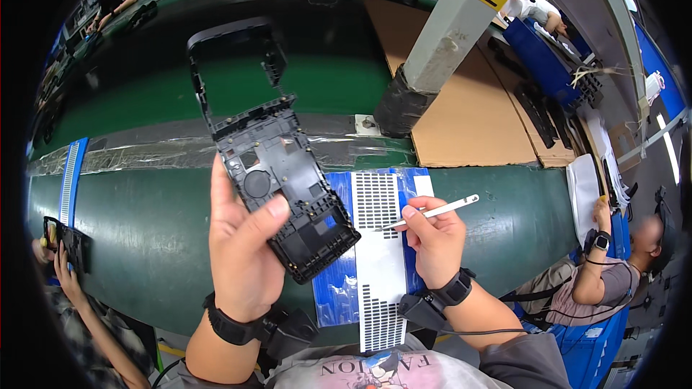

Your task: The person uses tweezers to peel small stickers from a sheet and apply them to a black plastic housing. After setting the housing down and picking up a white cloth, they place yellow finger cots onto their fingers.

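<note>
My left hand is closed around the lower part of a black plastic device housing, thumb on its inner face. The housing is tilted, with an open frame at its far end and ribs, cut-outs and a round recess inside. Between thumb and fingers of my right hand is a pair of slim white tweezers. Their pointed tip is over a white sheet with rows of small black rectangular stickers; whether it touches is hard to tell. The sheet lies on a blue board in front of me.
A metal post with a dark wrapped foot stands beyond my right hand, next to cardboard. A dark green belt runs behind a taped ledge. Co-workers sit at both sides; the left one's hand holds a black part.
</note>
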Demonstrator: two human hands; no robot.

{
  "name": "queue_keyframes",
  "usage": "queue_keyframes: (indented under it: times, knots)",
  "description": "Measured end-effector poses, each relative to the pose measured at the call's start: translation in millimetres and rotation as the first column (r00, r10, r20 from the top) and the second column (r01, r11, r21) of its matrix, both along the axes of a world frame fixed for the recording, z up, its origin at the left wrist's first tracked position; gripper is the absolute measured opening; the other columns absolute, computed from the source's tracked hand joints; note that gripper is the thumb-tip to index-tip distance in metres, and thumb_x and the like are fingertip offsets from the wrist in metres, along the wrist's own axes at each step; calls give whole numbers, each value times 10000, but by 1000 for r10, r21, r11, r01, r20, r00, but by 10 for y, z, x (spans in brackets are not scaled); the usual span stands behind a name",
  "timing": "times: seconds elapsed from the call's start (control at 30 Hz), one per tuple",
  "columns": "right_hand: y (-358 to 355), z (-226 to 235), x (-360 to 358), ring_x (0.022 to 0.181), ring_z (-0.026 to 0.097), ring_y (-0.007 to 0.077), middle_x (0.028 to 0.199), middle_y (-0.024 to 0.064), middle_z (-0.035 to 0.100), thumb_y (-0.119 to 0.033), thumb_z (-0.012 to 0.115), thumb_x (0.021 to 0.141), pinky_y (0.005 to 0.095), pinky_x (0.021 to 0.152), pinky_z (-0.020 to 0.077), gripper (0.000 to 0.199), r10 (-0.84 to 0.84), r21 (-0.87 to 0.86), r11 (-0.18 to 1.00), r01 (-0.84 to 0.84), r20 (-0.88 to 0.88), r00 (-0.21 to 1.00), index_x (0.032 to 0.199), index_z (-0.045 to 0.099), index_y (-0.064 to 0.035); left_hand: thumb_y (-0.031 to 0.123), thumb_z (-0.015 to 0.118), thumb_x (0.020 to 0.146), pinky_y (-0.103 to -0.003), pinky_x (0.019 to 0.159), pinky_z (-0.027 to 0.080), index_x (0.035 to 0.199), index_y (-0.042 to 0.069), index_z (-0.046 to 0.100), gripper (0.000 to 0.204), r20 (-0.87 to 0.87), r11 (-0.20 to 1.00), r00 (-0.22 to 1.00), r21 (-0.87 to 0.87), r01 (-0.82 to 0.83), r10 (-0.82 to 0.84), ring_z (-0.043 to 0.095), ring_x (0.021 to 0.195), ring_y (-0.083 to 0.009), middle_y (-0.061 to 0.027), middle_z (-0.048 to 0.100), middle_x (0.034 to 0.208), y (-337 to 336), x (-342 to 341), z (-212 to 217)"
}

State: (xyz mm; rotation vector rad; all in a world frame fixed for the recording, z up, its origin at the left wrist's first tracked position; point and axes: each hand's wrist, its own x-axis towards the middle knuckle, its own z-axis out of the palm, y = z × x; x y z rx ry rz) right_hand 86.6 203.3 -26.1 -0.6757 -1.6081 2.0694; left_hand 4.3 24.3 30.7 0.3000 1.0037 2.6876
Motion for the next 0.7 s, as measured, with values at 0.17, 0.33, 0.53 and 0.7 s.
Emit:
queue_keyframes:
  times: [0.17,0.33,0.53,0.7]
  knots:
    - [26,-51,8,462,447,39,627,61,579,-27,592,757,161,416,320,158,-25,25,999,25,-14,1000,904,544,9,33,494,780,-315,801,452,1226,44,275,498,54,997,996,-45,-70,72,519,938,-179,-121,482,1074,-17,-35,-28]
    - [29,-33,-2,452,430,32,618,54,573,-11,579,756,160,406,305,153,-30,23,999,31,-20,999,905,545,5,92,476,815,-310,795,453,1223,46,289,450,69,993,991,-55,-107,110,518,937,-163,-101,488,1066,-1,-16,-4]
    - [33,-31,-16,448,419,27,607,49,570,-9,575,757,157,404,294,148,-45,14,999,45,5,999,904,551,-1,147,398,857,-318,871,395,1224,45,318,389,18,993,997,-95,-69,71,467,1027,-180,-98,458,1154,0,-14,-32]
    - [34,-47,-17,444,417,28,606,55,569,-5,573,758,157,401,290,148,-35,18,999,35,10,999,904,550,6,148,371,873,-318,856,408,1214,46,317,360,31,996,998,-73,-51,53,483,1007,-176,-94,466,1138,1,-4,-40]
